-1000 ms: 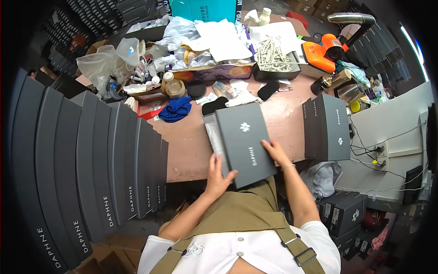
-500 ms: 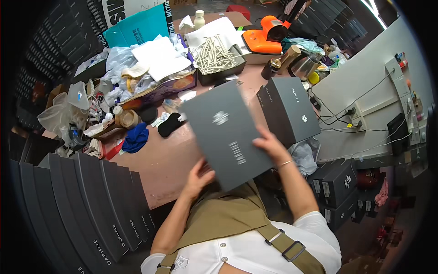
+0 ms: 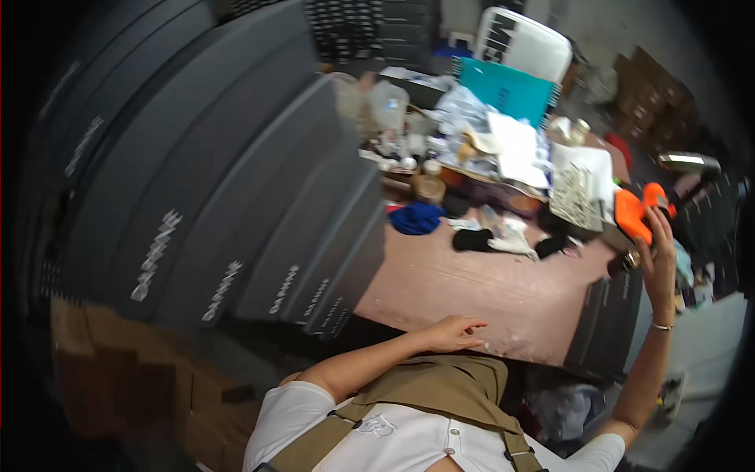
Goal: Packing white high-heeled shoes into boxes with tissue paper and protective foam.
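Note:
My left hand (image 3: 452, 334) is just over the front edge of the pinkish table (image 3: 464, 287), fingers loosely stretched out, with nothing in it. Raised at the right, my right hand (image 3: 659, 245) is open with its fingers apart, above a stack of dark grey boxes (image 3: 604, 326) at the table's right end. Beyond its fingertips stands an orange device (image 3: 631, 214), whose kind I cannot make out. A blue cloth (image 3: 415, 219) and a black cloth item (image 3: 473, 240) lie farther back on the table.
Tall stacks of dark grey lidded boxes (image 3: 259, 173) rise close on my left. Plastic bags and white sheets (image 3: 515, 149) crowd the table's back, beside a tray of pale sticks (image 3: 576, 193). Brown cartons (image 3: 118, 377) stand low at the left.
The grey box between my hands has left them. My right hand has moved out to the right and up. The view has turned left, bringing more of the left stacks into sight.

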